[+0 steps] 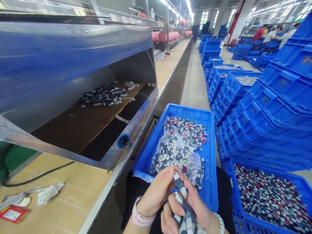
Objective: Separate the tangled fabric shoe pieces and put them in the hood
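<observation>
My left hand [162,183], with a pink band at the wrist, is closed with its fingertips at the upper end of a small dark grey and white piece [179,182]. My right hand [196,203], with a white bracelet, meets it there, thumb against the same piece. Its other fingers curl around a handful of similar dark grey and white pieces [186,216]. Both hands are above the near end of a blue crate [211,182] on my lap. Many loose white, dark grey and red pieces [172,151] lie in that crate on thin plastic sheeting.
On my left, a metal hood [73,48] stands on a workbench [73,185], with dark pieces [104,95] on cardboard inside. Blue crates [275,107] are stacked on my right. A lower crate [227,167] holds red, white and dark pieces. People [270,34] sit far back.
</observation>
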Tool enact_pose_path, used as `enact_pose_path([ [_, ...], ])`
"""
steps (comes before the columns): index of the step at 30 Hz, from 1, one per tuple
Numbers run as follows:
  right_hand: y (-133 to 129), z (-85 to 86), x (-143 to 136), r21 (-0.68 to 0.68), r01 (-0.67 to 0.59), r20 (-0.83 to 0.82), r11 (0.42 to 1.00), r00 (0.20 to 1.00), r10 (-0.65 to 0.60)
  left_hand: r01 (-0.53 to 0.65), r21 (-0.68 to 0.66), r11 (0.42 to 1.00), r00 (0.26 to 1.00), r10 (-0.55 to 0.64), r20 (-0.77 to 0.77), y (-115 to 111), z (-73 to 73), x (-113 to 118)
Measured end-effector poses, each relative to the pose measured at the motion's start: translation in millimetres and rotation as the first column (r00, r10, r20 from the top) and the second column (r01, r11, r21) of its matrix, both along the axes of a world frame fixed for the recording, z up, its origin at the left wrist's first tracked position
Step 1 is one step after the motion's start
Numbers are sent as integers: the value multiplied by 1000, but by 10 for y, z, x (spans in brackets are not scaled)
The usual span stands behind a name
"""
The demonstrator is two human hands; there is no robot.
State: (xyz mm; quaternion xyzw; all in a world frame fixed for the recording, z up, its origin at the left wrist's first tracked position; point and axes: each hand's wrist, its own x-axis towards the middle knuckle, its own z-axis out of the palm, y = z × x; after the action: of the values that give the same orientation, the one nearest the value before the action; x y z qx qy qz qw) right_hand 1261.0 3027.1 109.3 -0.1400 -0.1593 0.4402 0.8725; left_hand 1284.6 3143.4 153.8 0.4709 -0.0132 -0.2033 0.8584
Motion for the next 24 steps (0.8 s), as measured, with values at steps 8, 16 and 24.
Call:
enact_pose_path([
  [8, -59, -291, -174, -45, -55, -175, 997, 983, 46, -369, -502, 782, 890, 142, -434, 212, -9, 40],
  [16, -176, -211, -136, -77, -71, -341, 995, 939, 40, -497, -449, 742, 816, 223, -534, 227, 28, 25],
  [24, -155, -458, -56, -145, -28, -465, 989, 884, -43, -512, -343, 787, 816, 321, -481, 254, 72, 66],
])
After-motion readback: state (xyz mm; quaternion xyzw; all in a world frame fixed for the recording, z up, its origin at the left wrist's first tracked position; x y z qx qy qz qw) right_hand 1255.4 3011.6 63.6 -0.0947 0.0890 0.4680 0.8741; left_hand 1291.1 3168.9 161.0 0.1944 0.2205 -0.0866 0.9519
